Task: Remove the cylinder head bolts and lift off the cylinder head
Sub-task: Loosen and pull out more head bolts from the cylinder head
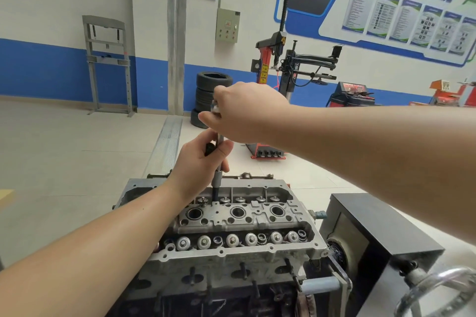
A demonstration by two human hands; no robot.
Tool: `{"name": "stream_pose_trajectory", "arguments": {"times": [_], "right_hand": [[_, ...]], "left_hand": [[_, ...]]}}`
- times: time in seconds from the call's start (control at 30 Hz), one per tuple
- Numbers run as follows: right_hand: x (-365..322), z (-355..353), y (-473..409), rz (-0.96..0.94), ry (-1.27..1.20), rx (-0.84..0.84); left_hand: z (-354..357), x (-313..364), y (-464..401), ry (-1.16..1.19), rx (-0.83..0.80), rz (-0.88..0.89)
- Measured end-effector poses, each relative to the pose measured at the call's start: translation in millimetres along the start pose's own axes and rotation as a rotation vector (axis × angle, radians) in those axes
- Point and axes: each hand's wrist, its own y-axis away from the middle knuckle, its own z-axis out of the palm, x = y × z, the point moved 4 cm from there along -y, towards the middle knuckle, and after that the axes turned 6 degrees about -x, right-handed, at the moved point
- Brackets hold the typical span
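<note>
The cylinder head [231, 224] sits on top of the engine block, directly below my two hands. My left hand [203, 162] is closed around the long socket extension [218, 177], which stands almost upright in a bolt well at the far side of the head. My right hand [244, 108] is clenched on the top end of the same tool, above the left hand.

I judge the head to be a heavy, stiff aluminium casting, probably oily. I would take it with both hands at its two short ends, under the flange, not by the valve springs [233, 239].

The blue wall board [386, 8], far behind the head, has Chinese writing, but it is too blurred for me to read.
</note>
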Motion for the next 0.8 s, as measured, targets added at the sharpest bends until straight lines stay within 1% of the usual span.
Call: {"name": "stream_pose_trajectory", "arguments": {"times": [0.07,0.13,0.17,0.23,0.3,0.4,0.47,0.53,0.6,0.67,0.7,0.73,0.77,0.8], "right_hand": [[1,2,3,-0.135,-0.002,0.133],[7,6,8,-0.248,-0.062,0.217],[11,9,9,-0.277,-0.119,0.238],[18,13,9,-0.269,-0.215,0.230],[21,16,6,-0.220,-0.233,0.146],[20,12,-3,-0.062,-0.138,-0.069],[16,9,-8,0.042,-0.121,-0.218],[14,4,-12,0.117,-0.228,-0.362],[20,-4,-14,0.151,-0.428,-0.495],[30,-15,-11,0.106,-0.567,-0.615],[33,-19,-9,0.045,-0.575,-0.664],[36,-23,-8,-0.039,-0.501,-0.692],[38,-26,-7,-0.123,-0.367,-0.688],[39,-27,-8,-0.197,-0.227,-0.651]], "left_hand": [[-4,0,3,-0.005,-0.009,0.005],[-5,3,5,-0.024,-0.037,0.028],[-5,4,7,-0.024,-0.047,0.034],[-3,4,7,-0.005,-0.061,0.021],[-3,2,5,0.008,-0.058,-0.006],[-3,-1,2,-0.001,-0.015,-0.041],[-3,-2,2,-0.018,0.015,-0.041],[-2,-2,3,-0.019,0.035,-0.034],[-2,0,5,0.006,0.044,-0.034],[-3,1,5,0.014,0.040,-0.037],[-3,1,5,0.011,0.035,-0.039],[-3,1,4,0.009,0.027,-0.039],[-3,1,4,0.009,0.018,-0.038],[-3,1,4,0.008,0.010,-0.034]]}}
